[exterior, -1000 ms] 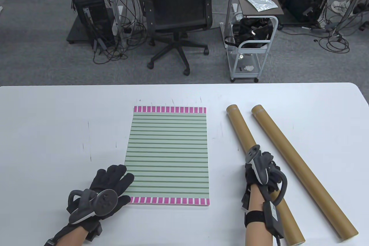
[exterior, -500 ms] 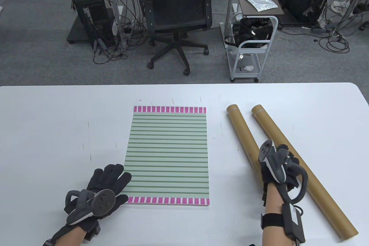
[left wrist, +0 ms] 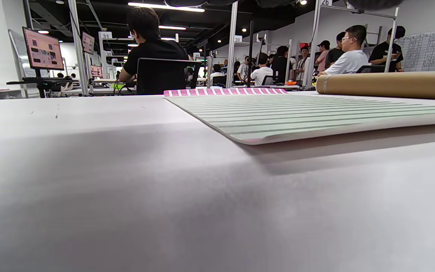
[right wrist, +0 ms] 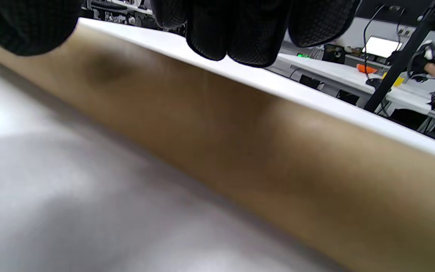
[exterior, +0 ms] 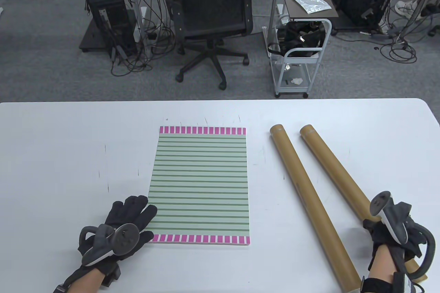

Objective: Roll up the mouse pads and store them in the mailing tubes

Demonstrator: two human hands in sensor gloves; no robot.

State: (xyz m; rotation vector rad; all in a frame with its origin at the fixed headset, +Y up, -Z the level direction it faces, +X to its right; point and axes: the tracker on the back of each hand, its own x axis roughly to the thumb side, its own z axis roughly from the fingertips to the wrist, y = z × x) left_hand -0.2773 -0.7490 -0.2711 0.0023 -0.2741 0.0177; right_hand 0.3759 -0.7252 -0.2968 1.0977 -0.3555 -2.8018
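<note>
Setup step: left hand rests flat-fingered on striped mouse pad corner, right hand over outer mailing tube, grasp unclear; next, rolling pad tightly.

Green-striped, pink-edged mouse pad — brown tubes

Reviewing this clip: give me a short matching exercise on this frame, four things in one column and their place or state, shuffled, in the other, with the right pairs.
Things:
1. mouse pad
2. left hand
3. right hand
4. left tube

Places or states:
A. over the near end of the right tube
B. lying untouched between the pad and the other tube
C. flat and unrolled at the table's middle
D. fingers resting on the pad's near left corner

Pairs: 1-C, 2-D, 3-A, 4-B
</note>
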